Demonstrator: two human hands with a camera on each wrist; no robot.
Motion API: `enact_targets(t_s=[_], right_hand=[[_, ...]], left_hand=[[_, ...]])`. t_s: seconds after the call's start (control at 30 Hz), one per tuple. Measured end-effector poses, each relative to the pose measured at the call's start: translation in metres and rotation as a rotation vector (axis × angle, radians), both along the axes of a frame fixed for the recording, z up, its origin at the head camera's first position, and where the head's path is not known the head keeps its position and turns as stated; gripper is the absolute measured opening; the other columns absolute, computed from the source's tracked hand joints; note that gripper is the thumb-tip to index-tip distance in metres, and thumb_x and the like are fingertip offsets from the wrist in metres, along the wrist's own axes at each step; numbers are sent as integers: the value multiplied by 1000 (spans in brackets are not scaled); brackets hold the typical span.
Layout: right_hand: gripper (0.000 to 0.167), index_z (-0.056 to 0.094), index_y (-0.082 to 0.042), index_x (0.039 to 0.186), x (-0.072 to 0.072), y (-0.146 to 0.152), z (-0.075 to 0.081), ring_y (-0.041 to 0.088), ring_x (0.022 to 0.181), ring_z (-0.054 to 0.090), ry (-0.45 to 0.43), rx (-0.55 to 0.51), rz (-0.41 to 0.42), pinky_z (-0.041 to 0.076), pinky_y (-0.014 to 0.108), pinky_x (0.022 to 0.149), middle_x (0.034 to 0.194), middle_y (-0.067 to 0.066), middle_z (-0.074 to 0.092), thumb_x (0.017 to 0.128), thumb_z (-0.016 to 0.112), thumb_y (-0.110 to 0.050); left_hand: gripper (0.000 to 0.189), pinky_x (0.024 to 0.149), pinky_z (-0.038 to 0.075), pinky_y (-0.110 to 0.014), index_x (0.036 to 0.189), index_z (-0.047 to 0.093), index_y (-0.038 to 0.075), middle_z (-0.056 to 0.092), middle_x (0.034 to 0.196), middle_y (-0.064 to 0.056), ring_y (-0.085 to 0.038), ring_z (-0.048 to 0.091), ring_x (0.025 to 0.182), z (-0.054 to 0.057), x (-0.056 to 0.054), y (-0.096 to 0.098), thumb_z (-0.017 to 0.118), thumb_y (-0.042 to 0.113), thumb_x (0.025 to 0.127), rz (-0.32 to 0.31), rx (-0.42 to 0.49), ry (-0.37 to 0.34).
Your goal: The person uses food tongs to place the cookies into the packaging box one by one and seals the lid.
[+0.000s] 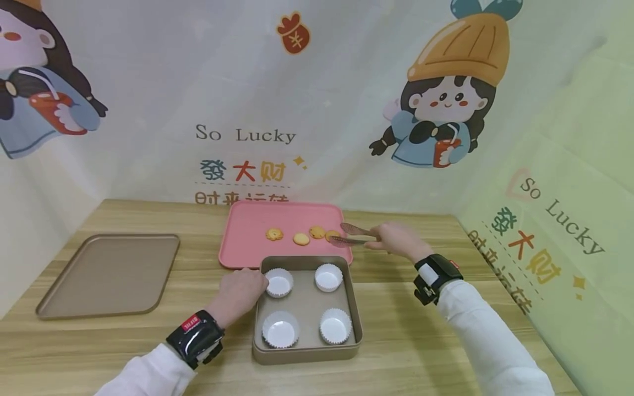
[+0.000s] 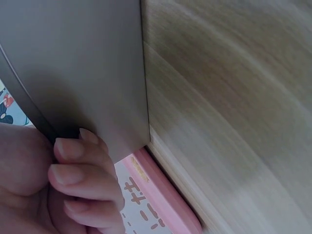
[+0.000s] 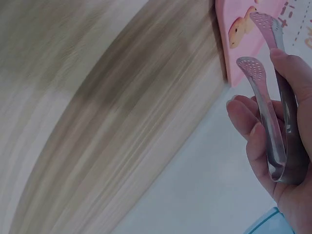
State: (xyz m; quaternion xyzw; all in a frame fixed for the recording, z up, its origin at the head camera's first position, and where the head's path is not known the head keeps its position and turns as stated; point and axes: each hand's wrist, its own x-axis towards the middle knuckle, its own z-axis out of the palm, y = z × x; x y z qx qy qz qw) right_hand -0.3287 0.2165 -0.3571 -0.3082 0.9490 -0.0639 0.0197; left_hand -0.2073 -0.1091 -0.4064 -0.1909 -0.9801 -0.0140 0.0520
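Note:
My left hand [image 1: 242, 291] pinches the left wall of a deep square baking pan [image 1: 309, 356], with thumb and fingertips over its rim in the left wrist view. Inside the pan stand several white paper baking cups [image 1: 335, 325], one toward each corner. My right hand [image 1: 400, 241] holds metal food tongs [image 3: 287, 112], their two perforated tips spread apart. The tips reach over the right edge of a pink tray [image 1: 252, 220], close to the rightmost of several cookies [image 1: 301, 238]. Nothing shows between the tongs' tips in the right wrist view.
A shallow brown baking tray [image 1: 111, 275] lies on the left of the wooden table [image 1: 396, 341]. The pink tray sits right behind the pan, near the back edge. A printed cloth [image 1: 337, 110] hangs behind the table and along its right side.

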Motion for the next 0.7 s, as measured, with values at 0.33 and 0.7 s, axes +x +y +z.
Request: enact_targets(t_s=[0.33,0.7], right_hand=[[21,62,-7,74,-15,-24,3,9,43,49,-30,45,0,40,24,42,62,1,57,84,65,-25],[22,62,-5,75,-21,-29,0,10,42,49,-31,87,4,40,23,41,60,-2,54,84,64,-25]], left_hand=[[21,37,42,-34,64,54,13,43,55,-1,-18,48,51,-2,-1,1,60,6,82,22,-9,22],[20,37,43,-35,64,55,13,43,56,-1,-18,49,52,-3,0,1,60,5,82,11,-37,36]])
